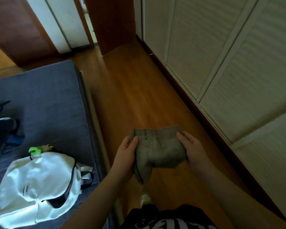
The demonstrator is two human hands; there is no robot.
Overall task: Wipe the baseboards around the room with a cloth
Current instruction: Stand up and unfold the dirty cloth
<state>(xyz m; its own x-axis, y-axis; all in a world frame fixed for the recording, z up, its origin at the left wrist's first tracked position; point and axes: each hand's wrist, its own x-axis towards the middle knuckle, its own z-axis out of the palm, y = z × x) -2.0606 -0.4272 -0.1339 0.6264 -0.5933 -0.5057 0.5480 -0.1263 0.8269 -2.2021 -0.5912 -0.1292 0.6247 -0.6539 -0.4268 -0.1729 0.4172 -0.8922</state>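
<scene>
A cloth (157, 149) is held above the floor (130, 96) between the left hand (125, 156) and right hand (193, 149). A bed (48, 96) lies left, a bag (36, 187) on it. The baseboard (196, 109) runs right, under the doors (229, 63).

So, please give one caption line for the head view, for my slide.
Left hand and right hand hold a grey cloth above the wooden floor, near the dark baseboard.

The cloth (158, 149) hides both hands' fingers beneath it. At the left edge, dark items (0, 128) on the bed (53, 100) are cut off and unidentifiable. The cloth's lettering is unreadable.
</scene>
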